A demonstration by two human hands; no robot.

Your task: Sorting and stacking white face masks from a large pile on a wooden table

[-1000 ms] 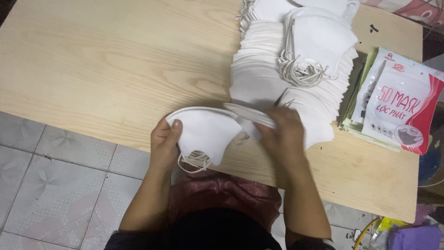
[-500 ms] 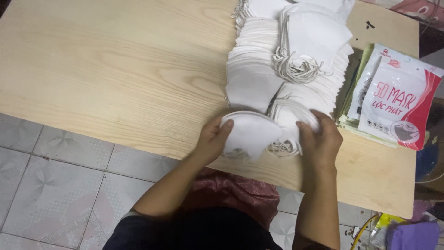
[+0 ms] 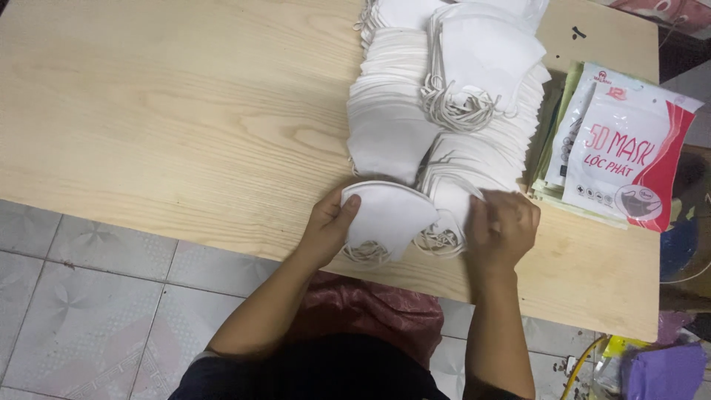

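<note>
Mask (image 3: 390,215): white, folded flat, lying at the near edge of the table (image 3: 163,126), its ear loops (image 3: 366,254) bunched at the lower end. It sits between the 2 hands, touching the near end of the mask rows.

Left hand (image 3: 329,226): holds the mask's left edge. Thumb lies on top of the mask, pressed against it; the other fingers are curled beneath or behind the edge, so the grip is a pinch on the mask.

Right hand (image 3: 503,230): rests just right of the mask, fingers curled together on the near end of the right stack (image 3: 474,159). Fingertips pinch a white mask edge there; whether it belongs to the held mask or the stack, cannot tell.

Surroundings: 2 overlapping rows of white masks run away from the hands, left stack (image 3: 389,111) and right stack side by side. Printed packets (image 3: 622,148) lie just right of the stacks. Tiled floor (image 3: 81,296) below the table edge.
</note>
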